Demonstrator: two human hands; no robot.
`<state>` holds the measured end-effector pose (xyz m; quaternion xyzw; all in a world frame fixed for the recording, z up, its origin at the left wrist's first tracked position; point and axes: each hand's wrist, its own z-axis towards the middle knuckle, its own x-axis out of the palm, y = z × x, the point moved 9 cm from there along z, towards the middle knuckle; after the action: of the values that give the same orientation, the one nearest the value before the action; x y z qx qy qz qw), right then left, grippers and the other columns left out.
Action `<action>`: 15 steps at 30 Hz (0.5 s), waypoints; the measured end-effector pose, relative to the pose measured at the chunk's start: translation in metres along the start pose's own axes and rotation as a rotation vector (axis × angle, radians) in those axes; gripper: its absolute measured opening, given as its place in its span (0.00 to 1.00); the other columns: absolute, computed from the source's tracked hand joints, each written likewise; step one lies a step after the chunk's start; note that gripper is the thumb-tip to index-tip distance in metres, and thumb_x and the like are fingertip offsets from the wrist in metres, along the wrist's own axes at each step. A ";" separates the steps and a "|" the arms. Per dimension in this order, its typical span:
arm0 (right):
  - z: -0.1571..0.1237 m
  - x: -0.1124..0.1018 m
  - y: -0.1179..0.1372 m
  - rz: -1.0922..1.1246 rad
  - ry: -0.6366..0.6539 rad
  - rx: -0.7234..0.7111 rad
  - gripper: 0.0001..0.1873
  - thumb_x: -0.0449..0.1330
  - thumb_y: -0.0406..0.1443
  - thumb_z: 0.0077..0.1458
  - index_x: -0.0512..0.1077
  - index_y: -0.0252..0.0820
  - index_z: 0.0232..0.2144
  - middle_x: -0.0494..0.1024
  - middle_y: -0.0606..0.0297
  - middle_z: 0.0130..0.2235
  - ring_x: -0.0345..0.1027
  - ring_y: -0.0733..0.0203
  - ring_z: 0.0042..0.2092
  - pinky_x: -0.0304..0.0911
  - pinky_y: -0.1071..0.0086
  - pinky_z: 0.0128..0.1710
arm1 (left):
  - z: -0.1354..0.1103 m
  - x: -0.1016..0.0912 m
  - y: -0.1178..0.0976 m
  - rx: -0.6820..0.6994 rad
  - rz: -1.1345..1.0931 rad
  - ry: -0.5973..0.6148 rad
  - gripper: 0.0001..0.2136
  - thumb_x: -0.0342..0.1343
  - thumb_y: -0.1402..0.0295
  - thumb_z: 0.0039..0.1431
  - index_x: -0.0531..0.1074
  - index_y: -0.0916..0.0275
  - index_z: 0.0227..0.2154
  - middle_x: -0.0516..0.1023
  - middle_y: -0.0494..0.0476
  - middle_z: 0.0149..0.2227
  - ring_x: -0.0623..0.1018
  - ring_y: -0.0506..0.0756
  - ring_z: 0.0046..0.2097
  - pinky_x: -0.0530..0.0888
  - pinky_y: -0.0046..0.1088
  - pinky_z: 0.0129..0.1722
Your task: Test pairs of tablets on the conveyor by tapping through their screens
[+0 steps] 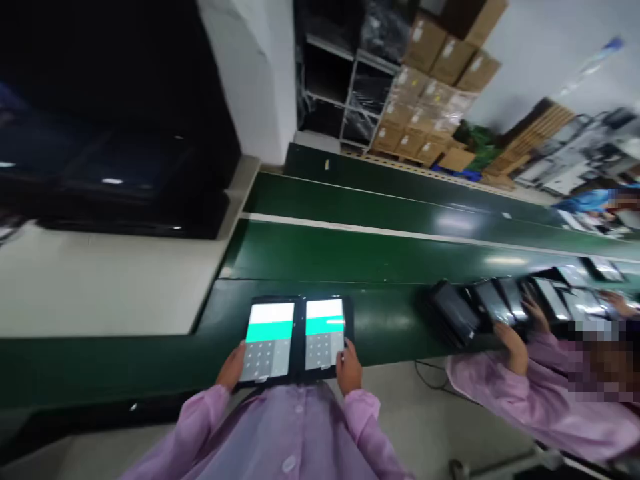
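Observation:
Two tablets lie side by side on the near edge of the green conveyor table (pixel 380 320), both lit with a white, teal and grey keypad screen. My left hand (pixel 231 369) grips the lower left corner of the left tablet (pixel 269 341), fingers curled around its edge. My right hand (pixel 349 367) rests on the lower right corner of the right tablet (pixel 325 333), fingers curled, a fingertip touching the screen. Both my sleeves are pink.
To my right a co-worker in a pink coat (pixel 545 393) has hands on a row of dark tablets (pixel 500 303). Green belts run away to the right. Stacked cardboard boxes (pixel 430 87) and metal shelves (pixel 345 87) stand behind. A dark cabinet (pixel 115 133) is at the left.

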<state>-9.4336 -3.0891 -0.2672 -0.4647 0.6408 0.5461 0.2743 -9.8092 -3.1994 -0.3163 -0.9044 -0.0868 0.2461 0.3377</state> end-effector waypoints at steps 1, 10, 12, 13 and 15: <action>-0.003 -0.001 -0.005 0.017 -0.018 -0.003 0.17 0.47 0.34 0.69 0.74 0.44 0.34 0.71 0.48 0.66 0.75 0.52 0.58 0.72 0.63 0.56 | -0.002 0.005 0.001 -0.027 -0.045 0.015 0.33 0.45 0.38 0.55 0.81 0.64 0.33 0.87 0.68 0.38 0.83 0.72 0.49 0.78 0.52 0.54; -0.012 0.008 0.004 0.033 -0.052 -0.020 0.19 0.45 0.42 0.72 0.69 0.45 0.32 0.69 0.46 0.67 0.77 0.54 0.53 0.72 0.63 0.50 | 0.004 0.026 0.010 -0.011 -0.073 0.041 0.28 0.44 0.47 0.65 0.77 0.65 0.48 0.80 0.70 0.57 0.75 0.68 0.63 0.67 0.49 0.68; -0.007 0.011 0.015 0.019 -0.032 -0.032 0.20 0.44 0.42 0.72 0.69 0.45 0.32 0.68 0.48 0.68 0.77 0.55 0.54 0.72 0.64 0.50 | 0.003 0.010 -0.003 0.125 0.032 -0.119 0.24 0.47 0.52 0.64 0.75 0.66 0.49 0.77 0.72 0.59 0.73 0.67 0.65 0.66 0.49 0.69; -0.004 0.012 0.020 0.015 -0.020 -0.042 0.20 0.44 0.42 0.72 0.69 0.45 0.32 0.67 0.48 0.68 0.77 0.54 0.55 0.71 0.64 0.50 | -0.002 0.005 -0.013 0.226 0.087 -0.176 0.21 0.48 0.54 0.64 0.74 0.65 0.49 0.76 0.73 0.60 0.72 0.66 0.65 0.66 0.48 0.69; 0.000 0.016 0.033 0.012 0.007 -0.068 0.19 0.45 0.41 0.72 0.69 0.44 0.32 0.67 0.49 0.68 0.76 0.55 0.55 0.71 0.65 0.50 | -0.016 0.008 -0.034 0.432 0.197 -0.162 0.17 0.47 0.56 0.67 0.74 0.63 0.45 0.73 0.71 0.61 0.73 0.64 0.64 0.68 0.46 0.68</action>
<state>-9.4696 -3.0948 -0.2663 -0.4719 0.6255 0.5677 0.2526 -9.7941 -3.1805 -0.2864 -0.7924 0.0297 0.3626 0.4896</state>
